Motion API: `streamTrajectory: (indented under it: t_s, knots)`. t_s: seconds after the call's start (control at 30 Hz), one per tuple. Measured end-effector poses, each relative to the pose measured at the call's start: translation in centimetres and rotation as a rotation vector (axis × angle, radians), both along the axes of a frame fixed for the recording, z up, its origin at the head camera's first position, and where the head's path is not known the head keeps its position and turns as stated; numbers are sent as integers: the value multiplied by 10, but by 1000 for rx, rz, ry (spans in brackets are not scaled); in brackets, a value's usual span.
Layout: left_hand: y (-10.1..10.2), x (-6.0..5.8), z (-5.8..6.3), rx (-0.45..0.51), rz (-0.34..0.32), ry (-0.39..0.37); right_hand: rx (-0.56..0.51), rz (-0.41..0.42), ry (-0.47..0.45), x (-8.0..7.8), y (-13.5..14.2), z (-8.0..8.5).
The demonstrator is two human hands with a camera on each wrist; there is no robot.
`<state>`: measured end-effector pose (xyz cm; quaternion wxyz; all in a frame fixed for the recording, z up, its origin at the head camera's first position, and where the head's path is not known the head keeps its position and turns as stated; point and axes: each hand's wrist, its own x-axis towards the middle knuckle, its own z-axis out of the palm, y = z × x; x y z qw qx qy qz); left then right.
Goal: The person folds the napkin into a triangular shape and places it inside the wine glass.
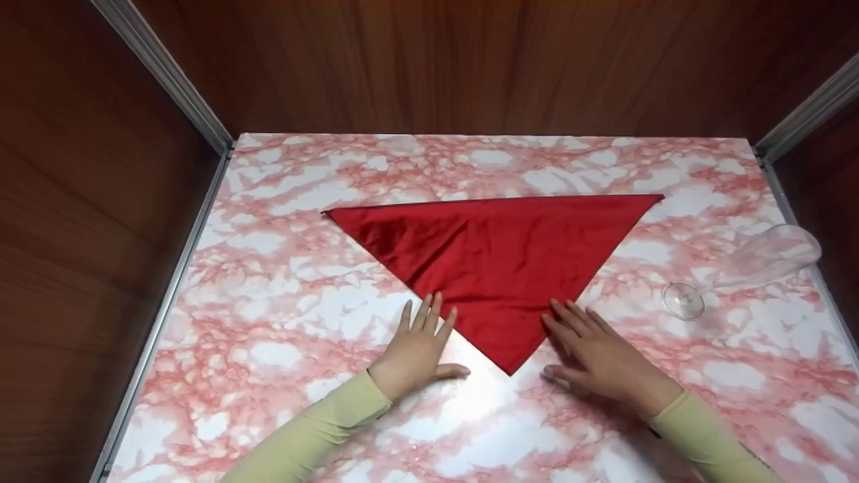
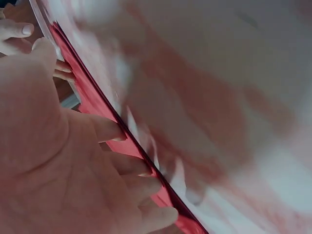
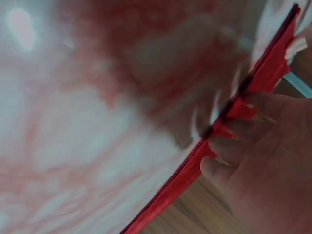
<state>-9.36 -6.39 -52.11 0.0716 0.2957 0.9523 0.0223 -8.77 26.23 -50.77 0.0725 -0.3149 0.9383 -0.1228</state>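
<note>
A red cloth (image 1: 496,255) lies folded into a triangle on the table, its long side at the back and one corner pointing toward me. My left hand (image 1: 416,352) has its fingers spread, the fingertips right at the cloth's left slanting edge and the thumb out to the side. Across from it, my right hand (image 1: 600,355) reaches the right slanting edge with extended fingertips. In the left wrist view, the fingers (image 2: 139,187) line up along the dark hem. The right wrist view has the fingers (image 3: 226,146) against the other hem. Creases run across the cloth's left half.
A clear stemmed glass (image 1: 765,258) lies on its side at the right, its round foot toward the cloth. The marbled pink-and-white table (image 1: 282,355) is bordered by brown wooden panels (image 1: 470,67) at the back and sides, with metal strips at the corners.
</note>
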Motion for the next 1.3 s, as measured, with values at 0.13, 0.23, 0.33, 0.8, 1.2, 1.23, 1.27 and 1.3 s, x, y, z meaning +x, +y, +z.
streamTrajectory:
  t_s: [0.13,0.23,0.33,0.8,1.2,1.23,1.27,1.3]
  knots:
    - [6,-16,4,-9,4,-47,-13,-20,-62,-18,-13,1]
    - [17,-33,5,-17,1,-78,-35,-25,-116,-40,-30,-1]
    - [30,-55,5,-25,1,-90,-34,-34,-173,-65,-48,0]
    - [48,-148,1,-83,144,-149,-4,-25,-146,-160,-83,-7]
    - [28,-178,0,-72,282,-165,26,-123,-123,-188,-68,-8]
    - [25,-178,-1,-69,290,-164,29,-130,-126,-189,-64,-8]
    - [21,-178,-1,-63,298,-165,30,-136,-134,-190,-59,-8]
    - [17,-179,-1,-59,307,-164,30,-142,-142,-191,-55,-7]
